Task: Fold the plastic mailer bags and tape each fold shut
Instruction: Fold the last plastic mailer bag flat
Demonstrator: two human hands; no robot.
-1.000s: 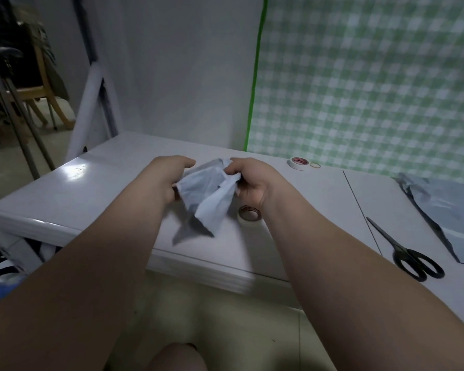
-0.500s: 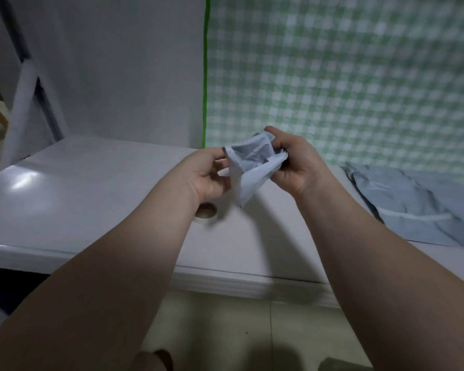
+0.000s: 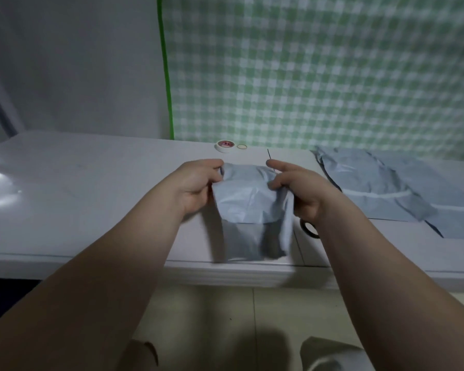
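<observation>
Left hand (image 3: 196,186): pinches the mailer bag's (image 3: 248,207) upper left corner.
Right hand (image 3: 296,190): grips its upper right corner.
Bag: hangs above the white table (image 3: 91,199).

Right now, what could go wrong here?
1. The left hand and right hand pinch the mailer bag up by its top corners, with its lower end near the table front edge: the fold may land crooked.
2. The tape roll sits at the far edge; freeing a hand could let the bag spring open.

Mailer bag (image 3: 248,207) from crumpled wad to spread, hanging sheet
</observation>
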